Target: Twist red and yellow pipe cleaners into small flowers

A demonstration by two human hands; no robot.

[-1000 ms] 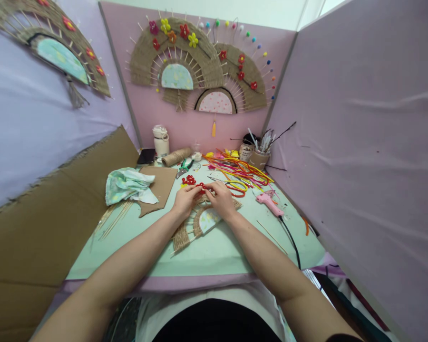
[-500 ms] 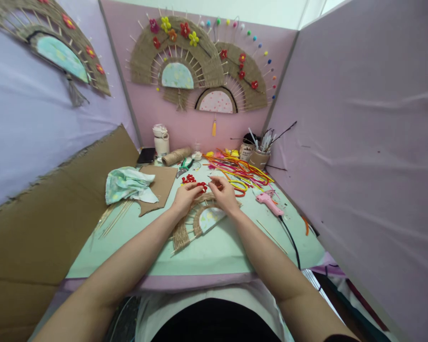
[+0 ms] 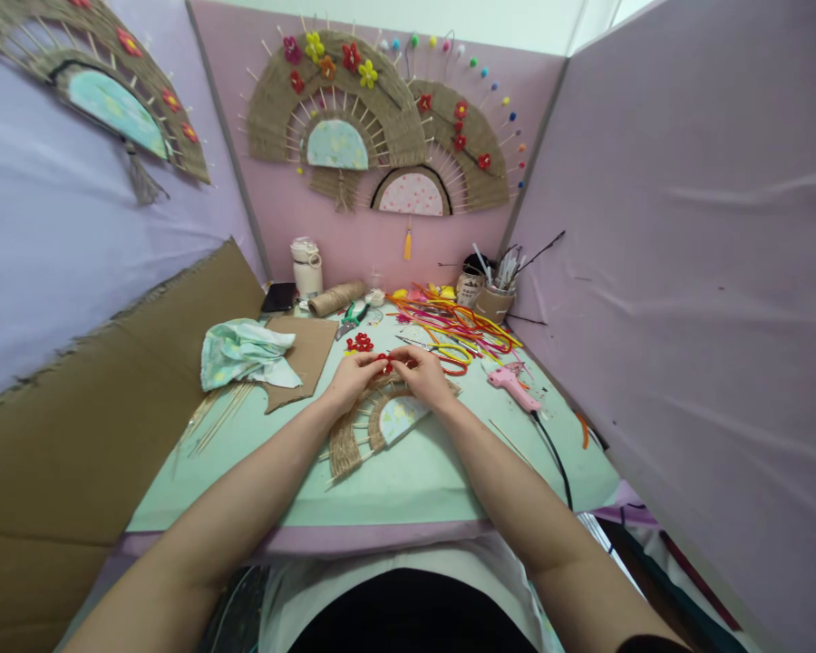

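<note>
Between my fingertips is a small red flower, above the back edge of a twine-woven fan with a pale patterned half-circle. My left hand pinches the flower from the left. From the right, my right hand has its thumb and fingers closed on it too. Beyond my left fingers, more red flowers lie on the table. Just past my right hand are scissors with yellow and orange handles. My hands hide part of the fan and most of the held flower.
A pink glue gun with a black cord lies on the right. Bright pipe cleaners are heaped at the back. On the left are cardboard, crumpled cloth and thin sticks. Green-handled pliers lie near a twine roll.
My right hand has come left and slightly down, from just apart to touching the red flower beside my left fingers. My left hand has hardly moved.
</note>
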